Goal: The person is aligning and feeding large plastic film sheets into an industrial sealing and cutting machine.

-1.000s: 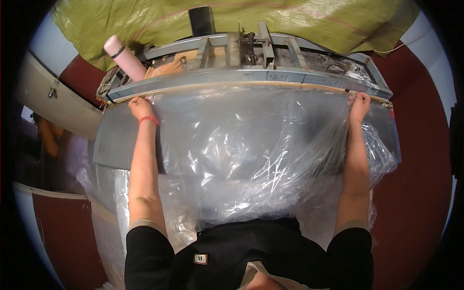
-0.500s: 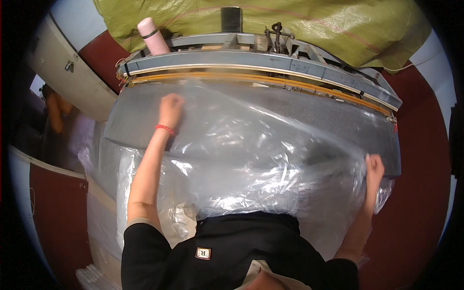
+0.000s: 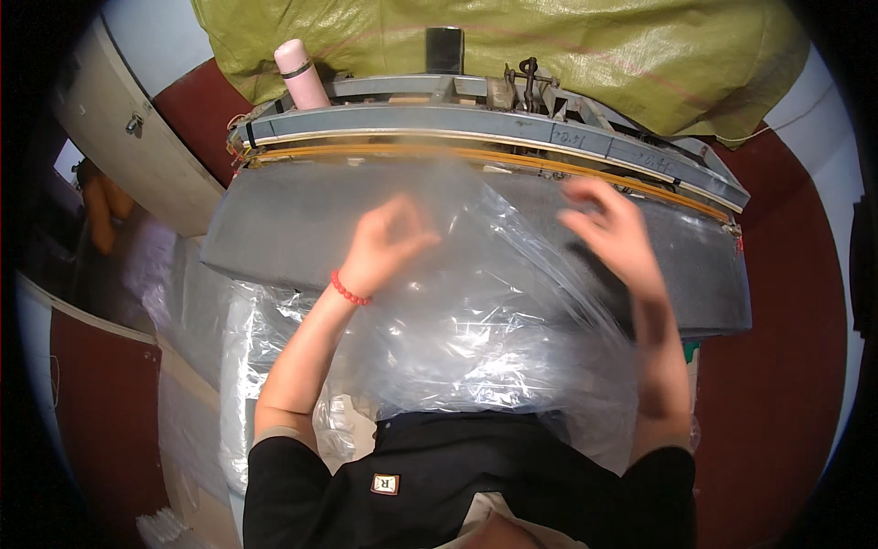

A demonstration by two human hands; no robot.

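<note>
Pinching at the clear plastic sheet (image 3: 476, 302) draped over the grey tabletop (image 3: 274, 229), the left hand (image 3: 389, 242) looks loosely closed and the right hand (image 3: 608, 224) spread open — light, limp, slippery film, best gathered by its edges.

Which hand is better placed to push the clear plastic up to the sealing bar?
Probably the left hand: it rests on the clear plastic sheet near its top edge, close below the sealing bar. The right hand looks blurred, with spread fingers, seemingly above the sheet.
</note>
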